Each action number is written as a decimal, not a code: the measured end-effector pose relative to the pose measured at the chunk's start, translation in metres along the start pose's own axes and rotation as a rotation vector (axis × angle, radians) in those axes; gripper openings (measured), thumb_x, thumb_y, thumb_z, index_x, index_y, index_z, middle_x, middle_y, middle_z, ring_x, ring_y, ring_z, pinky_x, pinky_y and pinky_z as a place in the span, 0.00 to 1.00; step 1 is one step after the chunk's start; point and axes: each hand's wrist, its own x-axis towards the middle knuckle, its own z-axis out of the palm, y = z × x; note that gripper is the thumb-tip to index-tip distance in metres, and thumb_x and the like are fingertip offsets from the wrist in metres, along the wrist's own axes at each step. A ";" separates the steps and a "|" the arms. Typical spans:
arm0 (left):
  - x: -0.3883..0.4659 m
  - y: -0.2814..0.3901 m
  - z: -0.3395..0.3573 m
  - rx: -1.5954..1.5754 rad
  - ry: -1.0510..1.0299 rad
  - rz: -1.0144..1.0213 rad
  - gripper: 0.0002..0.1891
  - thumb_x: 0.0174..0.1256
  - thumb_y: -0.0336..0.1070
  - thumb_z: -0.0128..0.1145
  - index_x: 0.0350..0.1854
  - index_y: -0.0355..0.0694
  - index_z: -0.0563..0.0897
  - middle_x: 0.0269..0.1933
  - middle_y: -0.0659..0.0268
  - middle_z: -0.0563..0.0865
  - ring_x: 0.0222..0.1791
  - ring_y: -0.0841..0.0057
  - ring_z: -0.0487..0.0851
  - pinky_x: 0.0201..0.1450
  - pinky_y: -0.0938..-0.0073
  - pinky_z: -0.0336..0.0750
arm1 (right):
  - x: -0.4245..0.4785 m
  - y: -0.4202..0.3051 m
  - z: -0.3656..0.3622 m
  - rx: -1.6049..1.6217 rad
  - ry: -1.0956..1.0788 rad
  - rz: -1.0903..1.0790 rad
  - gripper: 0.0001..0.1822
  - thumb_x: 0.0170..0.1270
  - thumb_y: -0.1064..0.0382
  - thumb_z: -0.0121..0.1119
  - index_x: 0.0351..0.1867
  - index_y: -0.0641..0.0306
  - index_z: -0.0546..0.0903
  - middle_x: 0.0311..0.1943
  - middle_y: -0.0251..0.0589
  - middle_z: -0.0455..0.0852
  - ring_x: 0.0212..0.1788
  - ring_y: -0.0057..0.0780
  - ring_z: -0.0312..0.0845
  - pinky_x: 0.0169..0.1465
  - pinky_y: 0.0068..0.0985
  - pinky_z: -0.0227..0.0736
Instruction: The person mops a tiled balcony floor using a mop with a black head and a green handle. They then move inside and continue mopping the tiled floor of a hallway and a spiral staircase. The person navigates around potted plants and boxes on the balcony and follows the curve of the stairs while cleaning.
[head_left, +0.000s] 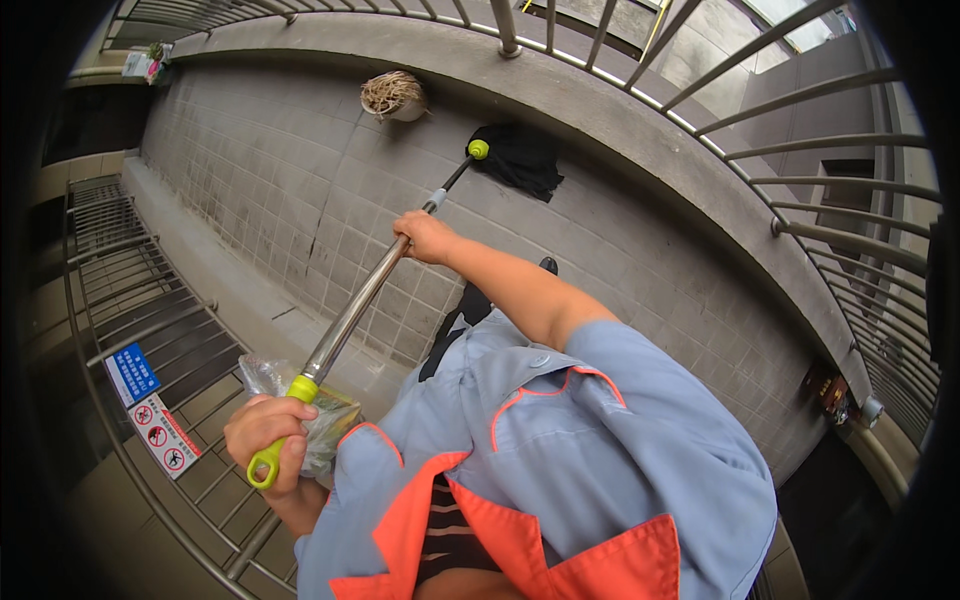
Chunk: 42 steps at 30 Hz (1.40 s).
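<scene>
My left hand (270, 442) is closed around the lime-green end grip of a mop's metal telescopic pole (356, 311). The grip's hanging loop sticks out below my fist. Further down the pole, my right hand (426, 236) wraps the metal tube just above a grey collar. At the far end, a lime-green joint (478, 149) meets a black mop head (517, 161), which lies on the tiled floor beside the low wall. A clear plastic bag (330, 431) with greenish contents shows behind my left hand; whether it hangs or rests there I cannot tell.
A pale pot (405, 109) of dry stems stands against the low wall (637, 157), which carries metal railings (697, 71). Another railing (169, 300) with printed signs (154, 412) runs along the left. Grey floor tiles (292, 202) stretch between the walls.
</scene>
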 end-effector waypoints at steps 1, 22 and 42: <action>-0.002 0.003 0.004 0.001 0.013 -0.006 0.09 0.44 0.39 0.57 0.18 0.37 0.78 0.23 0.59 0.84 0.16 0.71 0.76 0.23 0.75 0.65 | -0.005 0.004 0.001 0.016 0.015 -0.021 0.16 0.45 0.60 0.69 0.33 0.59 0.76 0.35 0.43 0.79 0.45 0.46 0.73 0.46 0.38 0.71; -0.028 -0.025 0.063 -0.113 0.060 -0.034 0.04 0.43 0.33 0.59 0.18 0.41 0.78 0.25 0.65 0.85 0.18 0.70 0.78 0.24 0.75 0.68 | -0.050 0.096 -0.018 -0.099 0.381 0.071 0.08 0.44 0.68 0.64 0.22 0.62 0.74 0.28 0.45 0.76 0.39 0.47 0.72 0.43 0.35 0.67; -0.107 -0.036 0.008 -0.270 0.492 -0.219 0.10 0.52 0.37 0.53 0.20 0.34 0.73 0.22 0.58 0.78 0.22 0.71 0.75 0.29 0.73 0.69 | -0.078 -0.003 -0.020 -0.480 -0.580 0.251 0.15 0.55 0.50 0.61 0.41 0.52 0.83 0.45 0.35 0.83 0.54 0.36 0.75 0.59 0.64 0.54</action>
